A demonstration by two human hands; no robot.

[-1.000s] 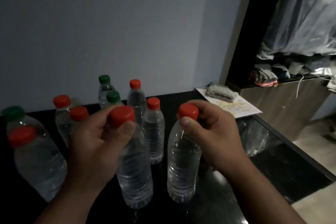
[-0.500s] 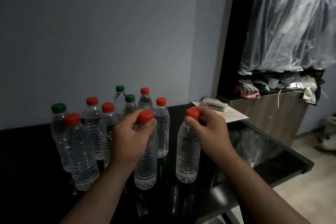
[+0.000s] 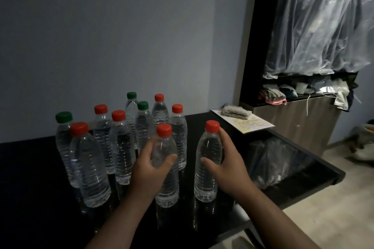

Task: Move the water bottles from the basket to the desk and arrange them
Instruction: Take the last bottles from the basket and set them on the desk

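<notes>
So, room first: plain grey-blue wall (image 3: 121, 36) behind, dark shelving unit (image 3: 299, 103) at right w/ plastic sheeting (image 3: 323, 22) hung over it. The black glossy desk (image 3: 30, 178) fills the lower view; a folded grey cloth (image 3: 235, 111) sits on a paper sheet (image 3: 247, 124) at its far right corner. No basket in view. Ten water bottles stand upright on the desk: a cluster of eight (image 3: 121, 143) at left-centre, red & green caps mixed, plus two red-cap ones in front. Left hand (image 3: 150, 170) is wrapped round the mid-body of the front-left bottle (image 3: 166, 168), thumb across the front, fingers behind, closed on it. Right hand (image 3: 226, 159) cups the front-right bottle (image 3: 208, 163) from its right side, thumb in front, fingers up near the neck; grip looks looser. Both bottles' long axes are vertical, bases on the desk. The two are apart, w/ a gap between; left one is just beside the cluster. Judging by this, next move prob. slides them into line w/ the rest.
</notes>
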